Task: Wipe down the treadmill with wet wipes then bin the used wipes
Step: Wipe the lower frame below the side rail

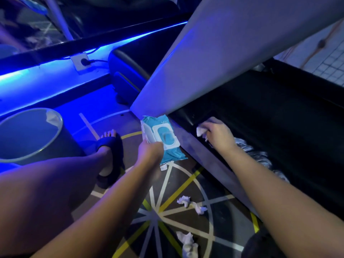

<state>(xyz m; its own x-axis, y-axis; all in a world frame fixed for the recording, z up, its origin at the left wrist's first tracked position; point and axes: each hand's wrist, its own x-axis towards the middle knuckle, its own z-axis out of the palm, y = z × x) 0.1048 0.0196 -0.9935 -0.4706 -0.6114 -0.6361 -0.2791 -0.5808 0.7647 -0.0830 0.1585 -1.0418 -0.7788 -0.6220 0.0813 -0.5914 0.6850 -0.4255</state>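
My left hand [149, 151] grips a blue pack of wet wipes [162, 138] with a white flip lid, held above the floor beside the treadmill. My right hand [217, 133] holds a crumpled white wipe [200, 131] against the dark inner edge of the treadmill deck [279, 118]. The treadmill's pale upright [214, 53] slants across the middle of the view. Used white wipes lie crumpled on the patterned floor, two together [191, 203] and one nearer me [188, 243]. A round bin [46, 142] with a liner stands at the left.
My leg and a foot in a dark slipper [110, 151] are between the bin and the pack. A blue light strip runs along the wall base, with a socket and plug [81, 61]. Something crinkled and silvery [256, 155] lies on the deck behind my right wrist.
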